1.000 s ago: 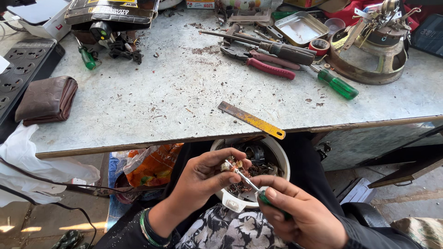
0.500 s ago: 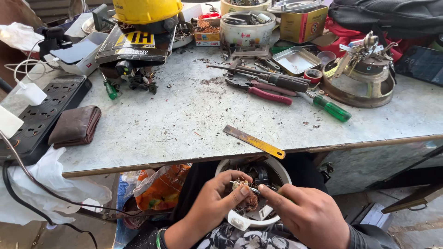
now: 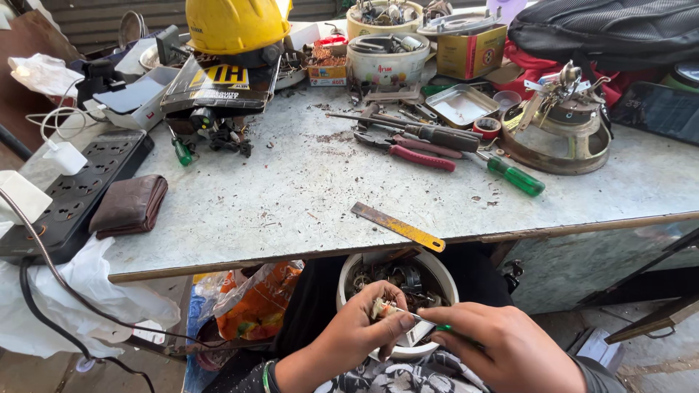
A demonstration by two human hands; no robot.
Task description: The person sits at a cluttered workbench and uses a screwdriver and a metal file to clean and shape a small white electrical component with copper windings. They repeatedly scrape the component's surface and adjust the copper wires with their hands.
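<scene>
Head view: left hand (image 3: 357,331) fingers closed around a small part (image 3: 381,309) over the white bowl (image 3: 437,271) in the lap. Right hand (image 3: 502,349) pinches a green-handled screwdriver (image 3: 429,325), tip at the part. Ruler (image 3: 397,226) lies on the bench (image 3: 291,211) edge above.

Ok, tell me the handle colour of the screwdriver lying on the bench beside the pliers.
Green, seen clearly in the head view: the screwdriver lies right of the red-handled pliers.
</scene>
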